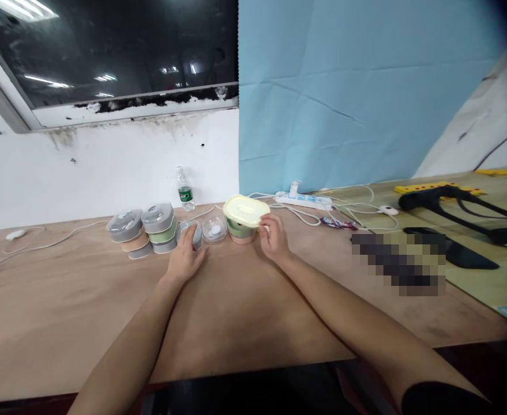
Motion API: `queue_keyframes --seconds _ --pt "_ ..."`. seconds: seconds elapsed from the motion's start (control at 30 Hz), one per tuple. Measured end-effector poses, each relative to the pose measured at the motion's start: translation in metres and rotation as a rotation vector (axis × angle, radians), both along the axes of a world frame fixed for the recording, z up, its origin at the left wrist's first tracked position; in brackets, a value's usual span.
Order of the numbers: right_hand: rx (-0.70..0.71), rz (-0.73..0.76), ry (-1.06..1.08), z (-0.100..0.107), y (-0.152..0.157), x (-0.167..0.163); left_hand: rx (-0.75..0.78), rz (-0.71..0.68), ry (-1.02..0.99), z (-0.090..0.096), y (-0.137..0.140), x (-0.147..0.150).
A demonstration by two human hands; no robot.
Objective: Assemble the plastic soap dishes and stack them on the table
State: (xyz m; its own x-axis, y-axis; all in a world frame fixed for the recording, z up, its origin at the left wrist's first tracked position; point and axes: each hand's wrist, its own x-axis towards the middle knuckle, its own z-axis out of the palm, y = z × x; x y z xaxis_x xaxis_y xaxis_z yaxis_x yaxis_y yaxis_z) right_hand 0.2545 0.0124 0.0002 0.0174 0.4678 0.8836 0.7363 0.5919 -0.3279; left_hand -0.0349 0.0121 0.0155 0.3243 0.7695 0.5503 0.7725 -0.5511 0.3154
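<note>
Beyond both hands (pixel 274 239), bottle (pixel 186 195), power strip (pixel 307 201)

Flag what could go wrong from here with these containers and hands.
1. The pale yellow piece sits over the green-and-orange stack, with the right hand only at one edge; it might slip or knock the stack.
2. The clear container lies between the left hand and that stack, so a sideways move could bump it.
3. The grey-and-green stack stands close beside the left hand; a nudge might shift its layers.
</note>
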Motion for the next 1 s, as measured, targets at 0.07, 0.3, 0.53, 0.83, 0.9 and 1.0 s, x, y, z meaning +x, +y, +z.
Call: queue_keyframes --seconds 0.07,0.3,0.53,0.83,0.9,1.0 --pt "0.012 0.132 -0.121 -0.002 -0.008 -0.016 0.007 -0.029 -0.013 0.0 -0.003 0.003" --pt "-0.019 0.302 -0.319 -0.009 -0.015 -0.041 -0.003 -0.061 0.043 -0.001 -0.005 0.006" --pt "-0.086 0.229 -0.223 -0.007 -0.015 -0.025 0.036 -0.081 0.007 0.0 -0.007 0.005" --pt "-0.395 0.119 -0.218 -0.004 -0.018 -0.024 -0.108 -0.049 -0.043 0.003 -0.022 0.017" --pt "-0.449 0.144 -0.271 -0.003 -0.015 -0.023 -0.149 -0.033 -0.029 0.001 -0.02 0.018" --pt "-0.516 0.15 -0.338 -0.004 -0.011 -0.021 -0.218 -0.072 -0.013 -0.002 -0.016 0.018"
